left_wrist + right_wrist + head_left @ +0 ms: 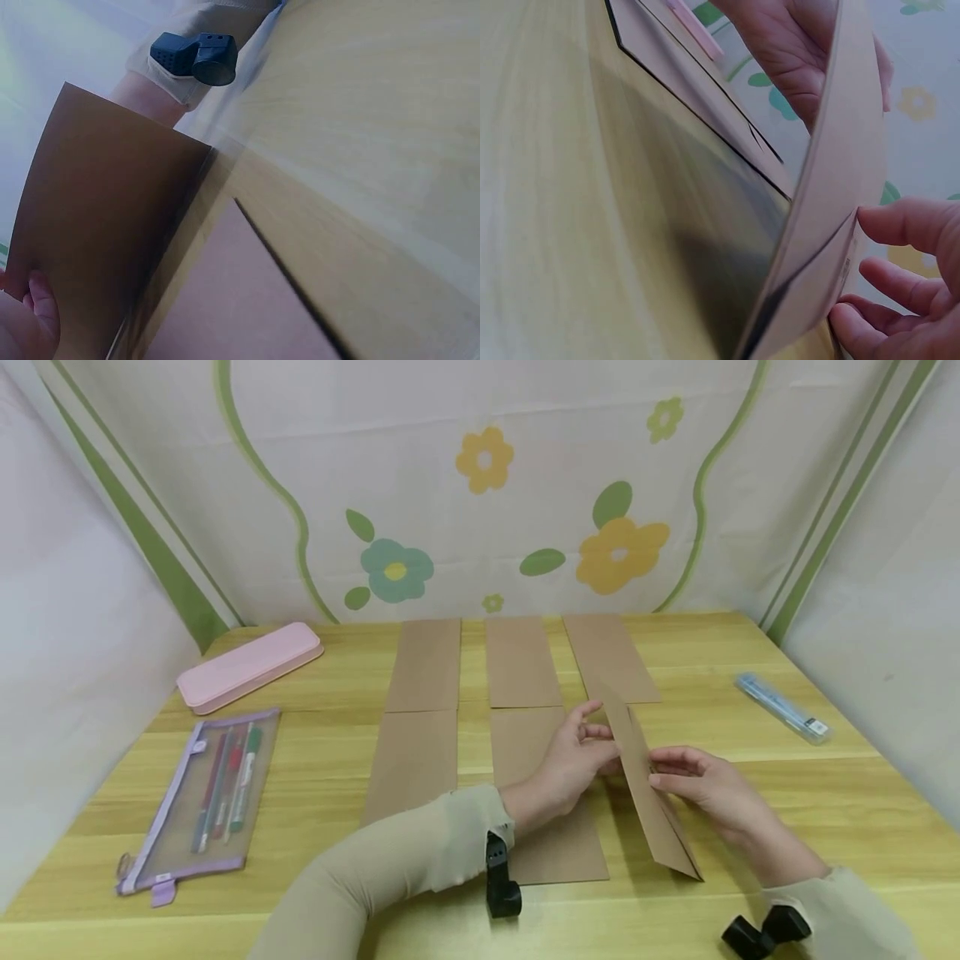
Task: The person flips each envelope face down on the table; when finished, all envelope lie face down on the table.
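Observation:
A thin brown kraft booklet [637,768] stands tilted on its long edge, its two leaves spread slightly apart. My left hand [566,764] holds it by the far part, with fingers against its left face and at the top edge. On the other side, my right hand [716,789] pinches the near leaf between thumb and fingers. The right wrist view shows the dark gap between the leaves [810,292] and the right thumb [900,221] on the edge. In the left wrist view the booklet's brown face [112,195] hides most of the right hand.
Several similar brown booklets lie flat in two rows, one front booklet [555,852] under my left forearm. At left are a pink case [251,664] and a mesh zip pouch [202,810] with pens. A clear blue pack [780,706] lies at right. A flowered cloth [480,527] borders the table's back.

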A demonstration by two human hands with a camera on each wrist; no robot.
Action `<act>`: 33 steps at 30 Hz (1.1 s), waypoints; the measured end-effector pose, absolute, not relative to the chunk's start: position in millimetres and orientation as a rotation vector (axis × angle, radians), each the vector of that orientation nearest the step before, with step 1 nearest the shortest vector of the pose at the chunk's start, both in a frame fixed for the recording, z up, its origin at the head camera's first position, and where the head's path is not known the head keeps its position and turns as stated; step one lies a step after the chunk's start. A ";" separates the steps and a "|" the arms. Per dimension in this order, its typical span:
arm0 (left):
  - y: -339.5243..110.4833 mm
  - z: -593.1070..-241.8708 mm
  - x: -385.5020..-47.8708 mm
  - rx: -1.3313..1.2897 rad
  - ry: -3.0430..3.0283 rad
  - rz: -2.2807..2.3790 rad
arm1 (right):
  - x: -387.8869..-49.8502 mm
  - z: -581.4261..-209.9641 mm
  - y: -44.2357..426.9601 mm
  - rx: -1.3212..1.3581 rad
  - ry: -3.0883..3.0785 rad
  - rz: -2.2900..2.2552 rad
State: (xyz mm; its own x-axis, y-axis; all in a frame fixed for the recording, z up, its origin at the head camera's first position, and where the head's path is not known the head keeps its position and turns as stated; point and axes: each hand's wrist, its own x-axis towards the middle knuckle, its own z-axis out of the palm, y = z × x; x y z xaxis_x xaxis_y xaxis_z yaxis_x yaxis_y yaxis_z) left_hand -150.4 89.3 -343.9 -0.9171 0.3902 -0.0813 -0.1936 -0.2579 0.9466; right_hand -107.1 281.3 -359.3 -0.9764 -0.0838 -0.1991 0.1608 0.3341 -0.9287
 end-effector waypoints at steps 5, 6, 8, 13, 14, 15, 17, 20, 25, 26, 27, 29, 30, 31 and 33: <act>87.9 -340.6 -151.3 0.265 1.621 2.226 | -107.2 -357.9 276.2 0.060 2.354 -1.751; 87.4 -340.1 -151.6 0.269 1.625 2.222 | -107.2 -357.7 275.3 0.056 2.352 -1.755; 86.3 -338.9 -151.7 0.274 1.635 2.212 | -107.2 -357.3 273.7 0.044 2.344 -1.763; 85.0 -336.1 -151.5 0.281 1.658 2.206 | -107.1 -356.3 269.3 0.003 2.315 -1.778; 85.0 -335.5 -151.4 0.282 1.656 2.209 | -107.0 -356.2 268.2 -0.007 2.308 -1.786; 85.1 -334.8 -151.3 0.282 1.652 2.211 | -106.9 -356.3 267.2 -0.017 2.296 -1.799; 85.4 -332.8 -150.7 0.285 1.641 2.220 | -106.5 -356.6 265.1 -0.038 2.275 -1.820; 85.6 -330.1 -150.3 0.283 1.623 2.229 | -106.1 -357.7 261.8 -0.066 2.237 -1.863; 85.6 -327.0 -149.7 0.284 1.597 2.237 | -105.1 -358.5 257.0 -0.078 2.214 -1.899; 85.7 -326.6 -149.5 0.288 1.597 2.235 | -104.7 -358.3 255.8 -0.069 2.212 -1.906; 85.7 -326.2 -149.2 0.296 1.596 2.232 | -104.5 -358.2 254.8 -0.070 2.209 -1.913; 86.2 -325.7 -149.0 0.307 1.602 2.226 | -104.1 -357.4 252.6 -0.084 2.204 -1.926; 86.4 -325.5 -148.7 0.310 1.608 2.224 | -103.8 -356.5 251.3 -0.087 2.200 -1.935; 86.6 -325.3 -148.6 0.313 1.612 2.220 | -103.6 -355.4 250.2 -0.094 2.197 -1.945; 87.0 -324.7 -148.6 0.321 1.617 2.214 | -103.1 -352.7 249.1 -0.109 2.185 -1.981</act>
